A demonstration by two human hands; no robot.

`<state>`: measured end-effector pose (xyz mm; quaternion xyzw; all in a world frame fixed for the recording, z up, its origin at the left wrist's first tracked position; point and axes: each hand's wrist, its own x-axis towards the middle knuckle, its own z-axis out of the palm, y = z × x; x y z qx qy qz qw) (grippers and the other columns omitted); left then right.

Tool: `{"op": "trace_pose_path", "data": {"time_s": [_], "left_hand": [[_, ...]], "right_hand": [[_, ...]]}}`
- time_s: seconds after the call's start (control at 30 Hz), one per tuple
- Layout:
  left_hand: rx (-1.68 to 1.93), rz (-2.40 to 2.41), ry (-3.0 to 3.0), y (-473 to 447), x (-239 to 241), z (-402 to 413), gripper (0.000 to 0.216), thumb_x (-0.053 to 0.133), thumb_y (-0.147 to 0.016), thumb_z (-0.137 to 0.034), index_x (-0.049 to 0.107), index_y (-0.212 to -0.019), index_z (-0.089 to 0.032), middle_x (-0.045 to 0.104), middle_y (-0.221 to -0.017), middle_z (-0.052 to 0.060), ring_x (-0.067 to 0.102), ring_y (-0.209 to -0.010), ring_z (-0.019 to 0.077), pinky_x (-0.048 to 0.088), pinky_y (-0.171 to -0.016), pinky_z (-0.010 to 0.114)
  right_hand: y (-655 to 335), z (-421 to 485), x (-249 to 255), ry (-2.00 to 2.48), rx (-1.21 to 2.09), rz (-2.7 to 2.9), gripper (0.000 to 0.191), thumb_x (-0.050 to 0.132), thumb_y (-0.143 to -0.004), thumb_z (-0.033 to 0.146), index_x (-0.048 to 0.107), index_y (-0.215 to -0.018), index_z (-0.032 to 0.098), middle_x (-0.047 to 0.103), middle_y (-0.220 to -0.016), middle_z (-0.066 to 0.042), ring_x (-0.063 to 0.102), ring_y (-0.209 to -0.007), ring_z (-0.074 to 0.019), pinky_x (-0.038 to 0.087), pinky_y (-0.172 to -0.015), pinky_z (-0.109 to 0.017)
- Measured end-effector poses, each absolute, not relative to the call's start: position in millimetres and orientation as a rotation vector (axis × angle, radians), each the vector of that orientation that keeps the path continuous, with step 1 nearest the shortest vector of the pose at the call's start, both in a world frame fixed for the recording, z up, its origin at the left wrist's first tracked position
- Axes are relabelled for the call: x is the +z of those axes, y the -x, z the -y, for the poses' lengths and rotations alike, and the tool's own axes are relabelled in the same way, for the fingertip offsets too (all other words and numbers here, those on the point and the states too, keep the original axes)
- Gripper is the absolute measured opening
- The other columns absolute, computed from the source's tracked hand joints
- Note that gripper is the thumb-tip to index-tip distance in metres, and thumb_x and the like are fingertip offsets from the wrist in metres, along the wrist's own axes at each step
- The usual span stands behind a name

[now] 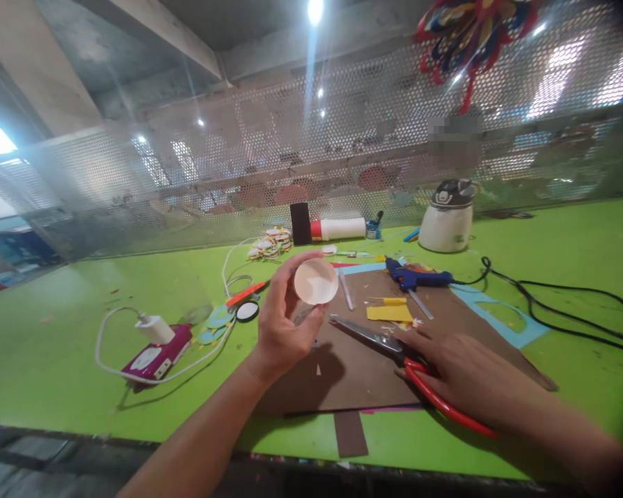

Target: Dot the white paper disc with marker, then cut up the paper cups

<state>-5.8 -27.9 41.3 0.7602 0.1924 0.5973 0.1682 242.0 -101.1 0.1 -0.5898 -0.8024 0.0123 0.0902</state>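
Observation:
My left hand [288,311] is raised over the brown sheet [353,380], its fingers and thumb curled around a pale round piece [315,281]. The flat circular face of that piece is turned towards me; I cannot tell how deep it is. My right hand [462,373] is closed over the red-handled scissors [394,346], low above the sheet. Their blades look shut and point left, towards the space below my left hand. Just beyond the blades lie a yellow paper piece [389,313] and small white scraps [412,325].
A blue glue gun [415,277] with a black cable lies behind the scissors. On the left are a purple power strip [158,356], an orange cutter [246,294] and a round black-rimmed lid [247,311]. A white pot-like container [446,221] stands at the back right, before a mesh screen [239,152].

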Motion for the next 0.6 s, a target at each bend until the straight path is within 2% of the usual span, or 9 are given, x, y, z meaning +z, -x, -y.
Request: {"op": "trace_pose_path", "data": {"time_s": [0.17, 0.37, 0.6], "left_hand": [[1.725, -0.583, -2.187, 9.3, 42.3, 29.8, 0.062, 0.064, -0.081, -0.010, 0.041, -0.137, -0.022, 0.053, -0.137, 0.014, 0.051, -0.130, 0.0277, 0.045, -0.110, 0.049], [1.746, -0.544, -2.206, 8.4, 37.7, 26.9, 0.069, 0.061, -0.082, -0.010, 0.032, -0.142, -0.025, 0.052, -0.138, 0.015, 0.053, -0.129, 0.0291, 0.047, -0.107, 0.053], [1.706, -0.441, -2.133, 6.3, 44.9, 32.5, 0.065, 0.062, -0.079, -0.006, 0.034, -0.134, -0.026, 0.056, -0.135, 0.015, 0.056, -0.127, 0.0278, 0.053, -0.102, 0.049]], "right_hand": [[-242.5, 100.4, -3.1, 1.777, 0.061, 2.386, 0.041, 0.043, -0.095, 0.037, 0.055, -0.133, 0.026, 0.072, -0.107, -0.013, 0.070, -0.087, -0.0292, 0.051, -0.070, -0.041], [-243.5, 98.9, -6.7, 1.711, 0.015, 2.359, 0.042, 0.047, -0.094, 0.037, 0.056, -0.134, 0.027, 0.071, -0.112, -0.012, 0.071, -0.087, -0.0277, 0.053, -0.070, -0.039], [-245.2, 101.5, -4.4, 1.743, 0.015, 2.394, 0.044, 0.042, -0.096, 0.038, 0.054, -0.136, 0.025, 0.073, -0.098, -0.012, 0.070, -0.080, -0.0276, 0.053, -0.068, -0.040]]}}
